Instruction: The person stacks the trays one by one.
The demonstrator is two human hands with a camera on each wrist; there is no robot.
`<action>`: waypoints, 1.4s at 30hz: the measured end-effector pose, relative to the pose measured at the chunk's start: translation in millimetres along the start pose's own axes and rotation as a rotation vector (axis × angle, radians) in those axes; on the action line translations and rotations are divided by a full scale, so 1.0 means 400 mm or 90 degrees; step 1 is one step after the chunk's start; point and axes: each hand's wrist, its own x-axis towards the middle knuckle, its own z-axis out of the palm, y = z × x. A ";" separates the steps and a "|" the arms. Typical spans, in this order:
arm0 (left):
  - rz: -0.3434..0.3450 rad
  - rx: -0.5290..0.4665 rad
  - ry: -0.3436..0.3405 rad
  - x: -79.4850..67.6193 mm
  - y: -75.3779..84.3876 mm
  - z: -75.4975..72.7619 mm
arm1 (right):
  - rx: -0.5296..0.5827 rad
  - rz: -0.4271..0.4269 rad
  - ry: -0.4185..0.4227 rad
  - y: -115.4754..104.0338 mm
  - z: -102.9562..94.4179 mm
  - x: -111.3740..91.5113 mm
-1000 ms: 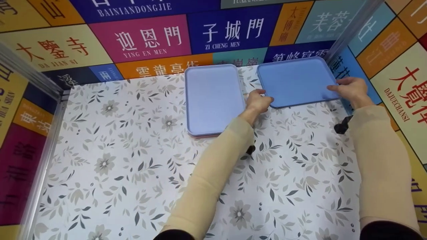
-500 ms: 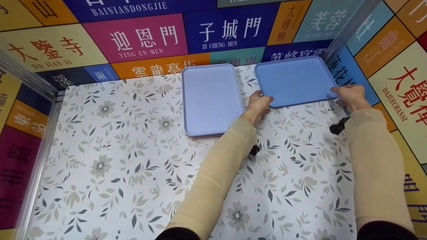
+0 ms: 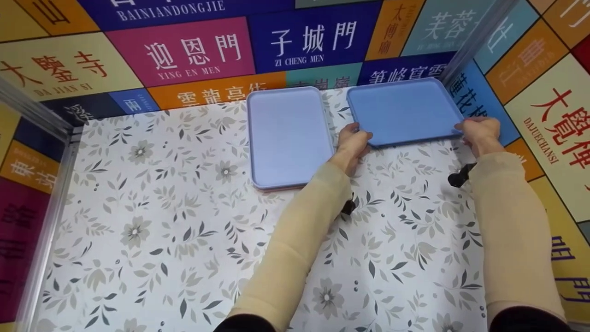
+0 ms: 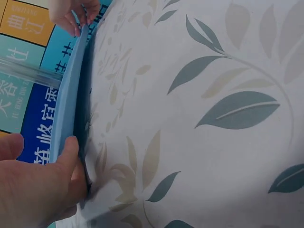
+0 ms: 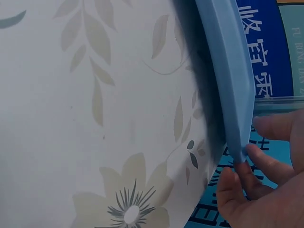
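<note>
A blue rectangular tray [image 3: 405, 110] lies crosswise at the back right of the table, with both hands at its near corners. My left hand [image 3: 354, 143] holds its near left corner, fingers at the rim. At the near right corner, my right hand [image 3: 481, 133] holds the tray. In the right wrist view, fingertips [image 5: 244, 173] reach beneath that corner while the thumb is raised beside the edge. A dark shadow runs along the tray's underside in both wrist views. Left of it lies a lilac tray [image 3: 290, 138], lengthwise, with a pinkish edge showing beneath.
The table [image 3: 184, 240] has a white cloth with grey leaves and flowers. Colourful panels with lettering [image 3: 304, 41] stand along the back and both sides. A metal corner post [image 3: 479, 37] rises behind the blue tray.
The whole head view has shifted slightly, so both trays appear further left. My right thumb has drawn back from the tray's surface toward its edge. Both hands stay at the same corners.
</note>
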 end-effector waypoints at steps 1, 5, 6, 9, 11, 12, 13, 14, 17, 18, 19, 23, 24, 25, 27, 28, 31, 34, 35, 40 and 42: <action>0.003 -0.007 0.003 0.000 -0.001 -0.002 | 0.017 0.000 0.006 0.000 0.003 -0.003; 0.022 -0.010 0.020 -0.002 -0.003 -0.008 | 0.147 0.013 0.009 -0.004 0.016 -0.017; 0.027 -0.007 0.025 -0.002 -0.002 -0.010 | 0.185 0.019 0.005 -0.006 0.019 -0.021; 0.035 0.002 0.042 -0.003 -0.001 -0.013 | 0.283 0.038 -0.004 -0.013 0.025 -0.034; 0.038 0.004 0.051 -0.003 -0.001 -0.015 | 0.322 0.043 -0.005 -0.019 0.029 -0.044; 0.039 0.006 0.054 -0.003 -0.001 -0.016 | 0.337 0.044 -0.004 -0.021 0.031 -0.049; 0.042 0.008 0.057 -0.002 -0.001 -0.018 | 0.350 0.042 -0.001 -0.023 0.034 -0.054; 0.045 0.009 0.060 -0.002 0.000 -0.020 | 0.365 0.039 0.000 -0.025 0.038 -0.058; 0.053 0.009 0.067 -0.001 0.004 -0.027 | 0.421 0.030 0.001 -0.025 0.051 -0.071; 0.054 0.007 0.070 -0.001 0.006 -0.029 | 0.445 0.026 0.001 -0.023 0.057 -0.075; 0.055 0.002 0.072 -0.001 0.009 -0.031 | 0.470 0.023 0.003 -0.021 0.063 -0.077; 0.061 -0.038 0.066 -0.001 0.017 -0.035 | 0.570 0.026 0.030 -0.008 0.087 -0.088; 0.064 -0.046 0.062 -0.001 0.018 -0.035 | 0.588 0.030 0.042 -0.005 0.093 -0.091; 0.069 -0.054 0.058 -0.001 0.019 -0.034 | 0.603 0.032 0.055 -0.002 0.099 -0.094; 0.081 -0.065 0.048 -0.001 0.019 -0.032 | 0.632 0.033 0.082 0.001 0.112 -0.102; 0.086 -0.070 0.043 -0.001 0.019 -0.030 | 0.641 0.031 0.095 0.002 0.119 -0.106; 0.097 -0.077 0.025 -0.004 0.018 -0.025 | 0.674 0.006 0.140 -0.002 0.143 -0.125; 0.100 -0.086 0.009 -0.008 0.018 -0.020 | 0.699 -0.031 0.174 -0.011 0.173 -0.153; 0.102 -0.088 0.006 -0.010 0.018 -0.018 | 0.707 -0.047 0.185 -0.015 0.185 -0.164; 0.117 -0.103 0.006 -0.021 0.024 -0.022 | 0.712 -0.108 0.169 -0.033 0.264 -0.230; 0.121 -0.113 0.000 -0.026 0.026 -0.023 | 0.717 -0.122 0.148 -0.038 0.293 -0.257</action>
